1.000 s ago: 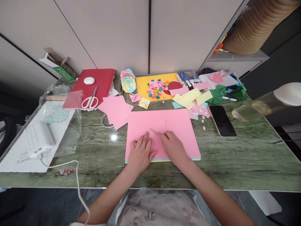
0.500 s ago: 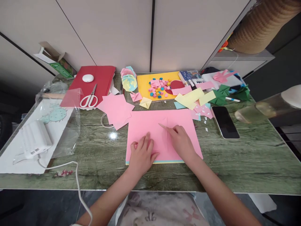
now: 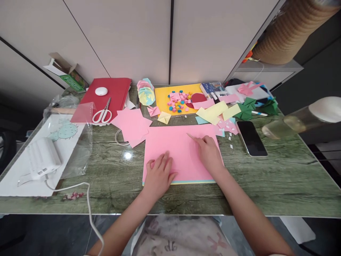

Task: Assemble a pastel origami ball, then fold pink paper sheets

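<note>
A stack of large pink paper sheets (image 3: 170, 142) lies on the green wood-grain table (image 3: 279, 177) in front of me. On top of it sits a smaller pink folded paper (image 3: 183, 153), hard to tell apart from the stack. My left hand (image 3: 160, 174) lies flat on its near left part, fingers spread. My right hand (image 3: 209, 153) rests on the right side with the index finger stretched out, its tip pressing along the paper's far right corner.
Loose pink squares (image 3: 131, 124), white scissors (image 3: 102, 113) on a red folder (image 3: 112, 94), and a yellow board (image 3: 162, 96) with small coloured pieces lie behind. A phone (image 3: 252, 138) and a clear bottle (image 3: 301, 119) are at the right; a white charger (image 3: 42, 158) with cable is at the left.
My right hand has slid away from me and to the right along the pink paper, index finger leading, flattening the raised flap. My left hand has stayed in place.
</note>
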Tool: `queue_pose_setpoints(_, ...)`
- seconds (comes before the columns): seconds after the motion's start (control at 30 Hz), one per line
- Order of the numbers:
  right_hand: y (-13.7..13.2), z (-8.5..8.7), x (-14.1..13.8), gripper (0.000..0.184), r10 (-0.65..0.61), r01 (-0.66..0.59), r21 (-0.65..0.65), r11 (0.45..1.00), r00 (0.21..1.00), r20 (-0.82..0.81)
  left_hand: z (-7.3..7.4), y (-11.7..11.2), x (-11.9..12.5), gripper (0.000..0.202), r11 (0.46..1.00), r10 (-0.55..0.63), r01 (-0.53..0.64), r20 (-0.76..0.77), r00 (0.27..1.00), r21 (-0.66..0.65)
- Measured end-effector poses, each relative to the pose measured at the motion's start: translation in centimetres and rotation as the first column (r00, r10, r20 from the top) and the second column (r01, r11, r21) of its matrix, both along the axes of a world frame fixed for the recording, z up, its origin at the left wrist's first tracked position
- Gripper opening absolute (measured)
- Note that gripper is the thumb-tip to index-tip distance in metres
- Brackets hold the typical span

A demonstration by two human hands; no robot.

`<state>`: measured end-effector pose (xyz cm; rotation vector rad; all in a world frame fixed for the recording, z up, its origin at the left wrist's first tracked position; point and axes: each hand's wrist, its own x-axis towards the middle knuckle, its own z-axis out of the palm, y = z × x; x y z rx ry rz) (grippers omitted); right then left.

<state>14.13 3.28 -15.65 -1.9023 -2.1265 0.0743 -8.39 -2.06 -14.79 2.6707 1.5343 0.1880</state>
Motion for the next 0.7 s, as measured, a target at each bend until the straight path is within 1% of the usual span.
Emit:
queue_pose_setpoints(0.07, -0.1, 0.0, 0.4, 0.047, -0.023, 0.024, 0.028, 0.999, 1.0, -0.009, 0.1, 0.1, -0.2, 0.042, 1.0, -0.008, 0.008, 0.023, 1.0, 0.001)
queue_pose_setpoints(0.13, -0.4, 0.1, 1.5, 0.045, -0.071, 0.072, 0.068, 0.995, 0.997, -0.021, 0.3, 0.0, -0.3, 0.04, 1.0, -0.014, 0.014, 0.047, 0.999, 0.001)
queue_pose_setpoints(0.23, -1.1, 0.4, 4.5, 0.037, -0.171, 0.173, 0.136, 0.976, 0.985, -0.028, 0.6, -0.3, -0.6, 0.038, 0.999, -0.037, 0.036, 0.093, 0.995, 0.014)
queue_pose_setpoints(0.33, -2.2, 0.6, 7.5, 0.033, -0.237, 0.235, 0.167, 0.958, 0.971, -0.005, 0.9, -0.9, -1.2, 0.034, 0.998, -0.051, 0.047, 0.144, 0.988, 0.031)
queue_pose_setpoints(0.4, -3.0, 0.7, 8.2, 0.032, -0.269, 0.262, 0.179, 0.948, 0.963, 0.015, 0.9, -1.1, -1.8, 0.03, 0.999, -0.034, 0.027, 0.183, 0.983, 0.041)
queue_pose_setpoints(0.43, -3.4, 0.8, 8.0, 0.031, -0.265, 0.257, 0.183, 0.949, 0.964, 0.021, 1.0, -1.1, -2.1, 0.028, 0.999, -0.021, 0.011, 0.205, 0.979, 0.046)
queue_pose_setpoints(0.47, -3.8, 0.9, 7.3, 0.032, -0.241, 0.232, 0.185, 0.955, 0.97, 0.023, 1.0, -1.1, -2.4, 0.028, 0.999, -0.004, -0.008, 0.229, 0.973, 0.052)
queue_pose_setpoints(0.5, -4.3, 1.1, 6.3, 0.033, -0.185, 0.178, 0.181, 0.967, 0.983, 0.023, 1.0, -0.9, -2.7, 0.027, 0.998, 0.014, -0.029, 0.253, 0.967, 0.055)
queue_pose_setpoints(0.53, -4.8, 1.3, 4.8, 0.033, -0.057, 0.055, 0.164, 0.985, 0.998, 0.008, 1.1, -0.8, -2.9, 0.028, 0.997, 0.033, -0.05, 0.276, 0.961, 0.056)
queue_pose_setpoints(0.57, -5.3, 1.5, 3.2, 0.036, 0.087, -0.086, 0.128, 0.988, 0.996, -0.007, 1.2, -0.6, -3.1, 0.028, 0.996, 0.051, -0.07, 0.297, 0.954, 0.055)
queue_pose_setpoints(0.6, -5.9, 1.6, 1.5, 0.041, 0.213, -0.212, 0.075, 0.975, 0.977, -0.006, 1.2, -0.3, -3.2, 0.029, 0.995, 0.068, -0.088, 0.315, 0.947, 0.051)
queue_pose_setpoints(0.63, -6.5, 1.8, -0.2, 0.048, 0.313, -0.313, 0.011, 0.95, 0.95, 0.001, 1.3, -0.1, -3.4, 0.029, 0.994, 0.083, -0.104, 0.329, 0.941, 0.046)
queue_pose_setpoints(0.67, -7.2, 1.9, -1.8, 0.055, 0.393, -0.392, -0.04, 0.919, 0.92, 0.003, 1.4, 0.1, -3.5, 0.03, 0.992, 0.098, -0.119, 0.34, 0.935, 0.041)
queue_pose_setpoints(0.7, -7.9, 1.9, -3.0, 0.061, 0.442, -0.442, -0.057, 0.895, 0.897, -0.005, 1.5, 0.3, -3.7, 0.03, 0.99, 0.112, -0.133, 0.348, 0.931, 0.037)
